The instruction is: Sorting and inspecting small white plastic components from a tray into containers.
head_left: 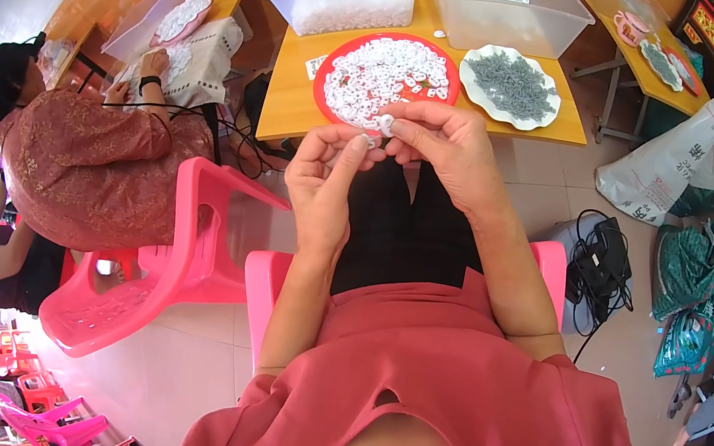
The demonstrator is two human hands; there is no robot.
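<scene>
Between thumb and fingers of my right hand (449, 152) is a small white plastic piece (386, 124), round with a hole. My left hand (325, 175) is close beside it, thumb pressed to the fingers on another small white piece (371, 141), partly hidden. Both hands are raised over my lap at the table's near edge. Just beyond them a red round plate (321, 89) carries many loose white pieces (387, 72). To its right, a white scalloped plate (468, 79) holds a heap of small grey parts (510, 85).
Two clear plastic bins (346, 9) (545, 32) with white pieces stand at the back of the yellow table (287, 107). On the left a person (94, 160) works beside a pink chair (181, 260). White and green sacks (669, 162) and a cable bundle (603, 264) lie right.
</scene>
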